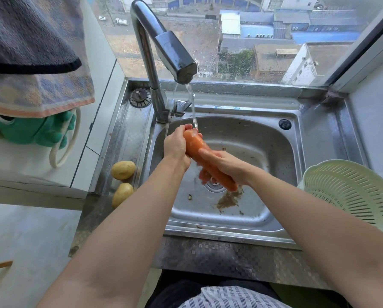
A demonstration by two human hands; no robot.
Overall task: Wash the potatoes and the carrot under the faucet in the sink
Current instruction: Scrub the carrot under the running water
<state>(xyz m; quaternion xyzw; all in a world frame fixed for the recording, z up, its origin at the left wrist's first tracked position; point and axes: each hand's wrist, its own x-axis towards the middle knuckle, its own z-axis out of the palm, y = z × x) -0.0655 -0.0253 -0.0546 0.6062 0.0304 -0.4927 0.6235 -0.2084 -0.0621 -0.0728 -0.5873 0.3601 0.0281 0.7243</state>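
Carrot (pixel 199 150) under faucet (pixel 164 52), both hands (gripping)

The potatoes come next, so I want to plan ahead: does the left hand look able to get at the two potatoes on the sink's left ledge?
Probably yes, once the left hand lets go of the carrot. The potatoes lie uncovered on its side, with nothing between.

- both forearms bare, no sleeves in view
- left hand (pixel 176 147), right hand (pixel 227 166): no gloves, rings or watch
- striped blue-white top (pixel 228 296) over dark trousers (pixel 181 285)
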